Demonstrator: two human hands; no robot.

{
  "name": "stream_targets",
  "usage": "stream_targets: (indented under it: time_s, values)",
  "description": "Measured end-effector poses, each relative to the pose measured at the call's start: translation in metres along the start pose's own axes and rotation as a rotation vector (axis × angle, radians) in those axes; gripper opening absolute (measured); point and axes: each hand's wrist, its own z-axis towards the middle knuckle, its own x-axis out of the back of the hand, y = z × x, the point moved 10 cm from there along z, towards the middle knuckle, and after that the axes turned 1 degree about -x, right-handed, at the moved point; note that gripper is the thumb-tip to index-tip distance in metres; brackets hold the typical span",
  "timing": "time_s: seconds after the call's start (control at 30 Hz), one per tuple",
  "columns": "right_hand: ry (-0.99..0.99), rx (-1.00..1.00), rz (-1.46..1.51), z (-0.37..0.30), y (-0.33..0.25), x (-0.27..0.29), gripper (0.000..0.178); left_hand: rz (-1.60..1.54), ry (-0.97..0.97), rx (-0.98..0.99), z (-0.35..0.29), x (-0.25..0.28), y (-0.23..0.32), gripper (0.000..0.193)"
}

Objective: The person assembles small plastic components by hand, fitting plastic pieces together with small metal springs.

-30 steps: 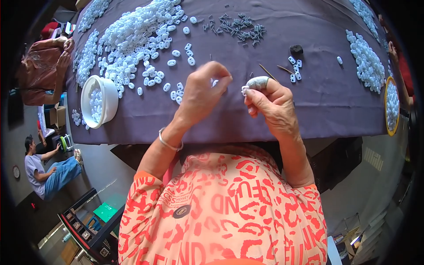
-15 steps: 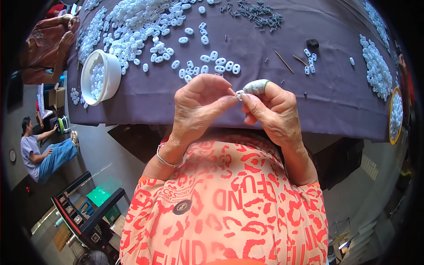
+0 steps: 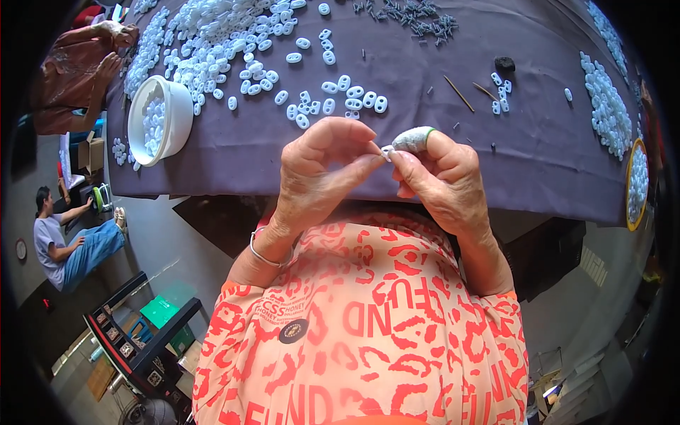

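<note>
My left hand [image 3: 319,173] and my right hand [image 3: 443,180] meet fingertip to fingertip above the near edge of a table covered with a dark purple cloth [image 3: 234,156]. Between the fingertips sits a small white plastic piece [image 3: 387,151], pinched from both sides. A grey wrap covers the forefinger of my right hand [image 3: 413,139]. Just beyond the hands lie loose white oval plastic links [image 3: 340,95], and a large heap of them [image 3: 212,35] spreads over the far left of the cloth.
A white bowl [image 3: 177,113] holding more white pieces stands at the left. Small dark metal pins [image 3: 414,18] lie at the back, two thin sticks [image 3: 460,93] to the right, more white pieces [image 3: 605,88] far right. A person [image 3: 71,244] sits on the floor at left.
My left hand came back from the loose links on the cloth and joined my right hand; both now pinch the small white piece, closer to my body.
</note>
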Motion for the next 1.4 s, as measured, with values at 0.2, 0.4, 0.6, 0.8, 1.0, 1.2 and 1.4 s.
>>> stream_targets:
  time_s: [0.2,0.4,0.6,0.8,1.0,1.2,1.4]
  values:
    - [-0.016,0.063,-0.125,0.001,-0.001,-0.002,0.008,0.186,0.000,-0.116,-0.001,0.001,0.007,0.022]
    - [-0.053,0.016,-0.102,0.005,0.009,-0.013,0.006,0.224,-0.013,-0.073,-0.002,0.004,0.000,0.019]
    - [-0.132,-0.100,-0.011,0.009,0.030,-0.021,0.008,0.151,-0.044,0.047,-0.001,0.007,-0.019,0.017]
    - [-0.120,-0.223,0.194,0.008,0.039,-0.023,0.011,0.138,-0.088,0.095,0.001,0.004,-0.025,0.023]
    - [-0.140,-0.276,0.293,0.007,0.047,-0.023,0.011,0.170,-0.109,0.088,0.005,0.002,-0.024,0.023]
    - [-0.149,-0.238,0.124,0.011,0.041,-0.021,0.010,0.211,-0.117,0.066,0.007,0.001,-0.019,0.022]
    - [-0.073,-0.304,0.288,0.010,0.051,-0.017,0.009,-0.012,-0.048,0.249,0.003,0.010,-0.035,0.019]
